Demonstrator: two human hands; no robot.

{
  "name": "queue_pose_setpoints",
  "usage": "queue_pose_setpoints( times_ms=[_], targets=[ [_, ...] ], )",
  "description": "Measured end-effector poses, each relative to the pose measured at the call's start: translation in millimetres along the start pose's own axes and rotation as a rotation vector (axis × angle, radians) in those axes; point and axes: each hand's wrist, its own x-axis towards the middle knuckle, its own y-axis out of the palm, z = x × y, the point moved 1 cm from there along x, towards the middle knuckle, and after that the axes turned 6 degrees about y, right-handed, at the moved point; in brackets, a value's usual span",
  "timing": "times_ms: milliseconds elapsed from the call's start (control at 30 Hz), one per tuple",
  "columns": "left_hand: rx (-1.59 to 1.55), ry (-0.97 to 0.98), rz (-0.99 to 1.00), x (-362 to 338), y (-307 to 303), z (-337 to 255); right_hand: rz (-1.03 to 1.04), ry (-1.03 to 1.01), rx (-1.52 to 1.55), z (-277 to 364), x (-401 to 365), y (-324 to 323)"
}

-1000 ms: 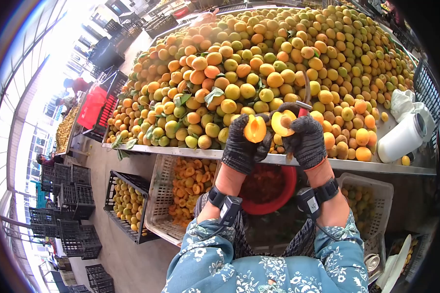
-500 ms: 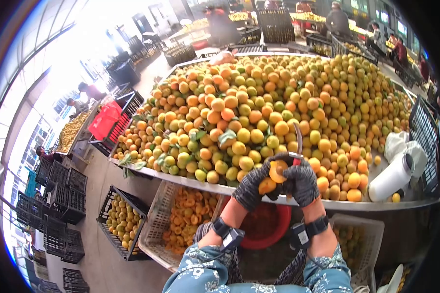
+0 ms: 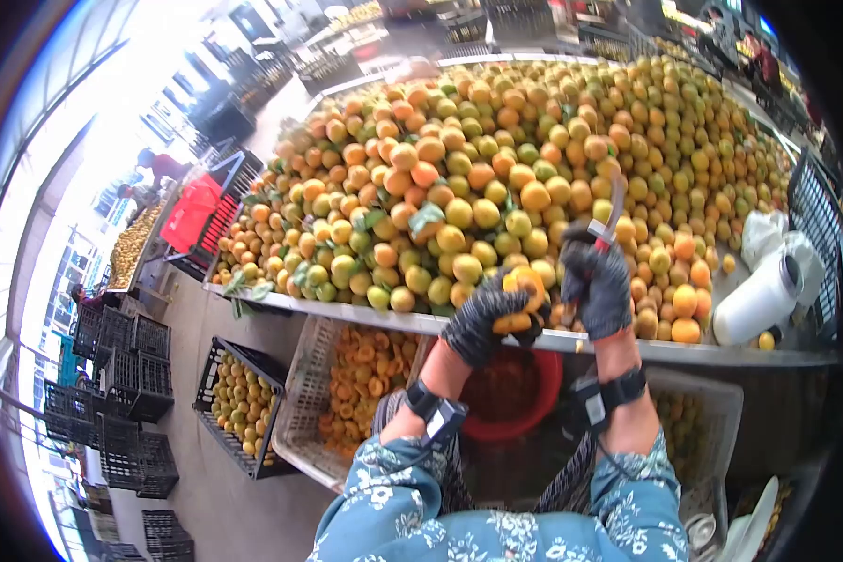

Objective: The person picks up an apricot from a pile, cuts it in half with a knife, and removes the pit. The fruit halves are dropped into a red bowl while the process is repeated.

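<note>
My left hand (image 3: 480, 326), in a dark glove, is closed around a cut apricot (image 3: 526, 284) whose orange flesh faces up. A second orange piece shows lower between the fingers. To its right, my gloved right hand (image 3: 598, 286) grips a curved knife (image 3: 616, 208), blade pointing up and away from the fruit. Part of the red handle shows above the fist. Both hands are over the near edge of a metal-rimmed table (image 3: 403, 318), which bears a large heap of green-to-orange apricots (image 3: 459, 211).
Below the hands stands a red tub (image 3: 554, 379). Left of it, a pale crate (image 3: 295, 421) holds halved apricots, beside a black crate (image 3: 217, 426) of whole ones. A white container (image 3: 754, 304) lies on the table's right end. Stacked crates (image 3: 126, 384) and other people are farther off.
My hands have drawn apart: the right moved up and right with the knife, the left stayed low with the fruit, which shows more opened. The view has tilted down slightly.
</note>
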Motion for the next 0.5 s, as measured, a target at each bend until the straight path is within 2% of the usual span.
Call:
queue_pose_setpoints(
  times_ms=[100, 167, 233, 333, 500],
  targets=[
    [0.003, -0.047, 0.036, 1.1, 2.1, 2.9, 0.078, -0.025, 0.345, 5.3, 9.4, -10.9],
    [0.083, -0.085, 0.017, 3.1, 7.5, 7.6, 0.075, -0.041, 0.378, 12.5, 6.6, -7.7],
    [0.077, -0.098, 0.058, 6.2, 10.4, 16.8, 0.051, -0.052, 0.374, 14.2, 4.9, -5.0],
    [0.096, -0.104, 0.093, 8.3, 10.2, 29.4, 0.044, -0.186, 0.276, 17.2, 2.4, 2.0],
    [0.189, -0.11, 0.111, 10.1, 13.0, 40.0, 0.04, -0.203, 0.221, 19.0, -3.5, 2.0]
  ],
)
